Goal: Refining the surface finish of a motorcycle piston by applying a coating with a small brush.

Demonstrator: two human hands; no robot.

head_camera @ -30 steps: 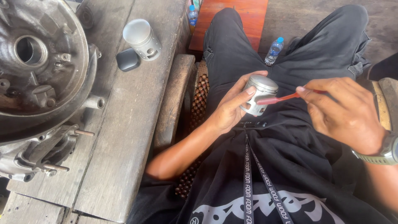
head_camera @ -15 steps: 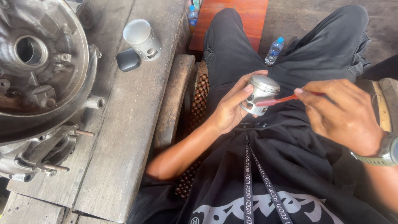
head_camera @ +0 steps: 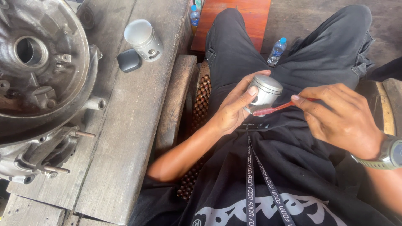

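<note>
My left hand [head_camera: 234, 106] grips a shiny metal piston [head_camera: 264, 93] over my lap, crown tilted up to the right. A red toothbrush [head_camera: 276, 108] is pinched in my right hand [head_camera: 341, 119], and its bristled head rests against the lower side of the piston. A watch [head_camera: 387, 152] sits on my right wrist. I sit in black trousers and a black shirt with a lanyard hanging down.
A wooden bench [head_camera: 125, 125] at my left carries a large grimy engine casing [head_camera: 37, 75], a second grey piston [head_camera: 143, 39] lying on its side and a small dark case [head_camera: 128, 60]. Two plastic water bottles [head_camera: 276, 51] stand on the floor by a red wooden board [head_camera: 240, 14].
The brush head has slid slightly along the piston's side. Both hands stay in nearly the same place over my lap.
</note>
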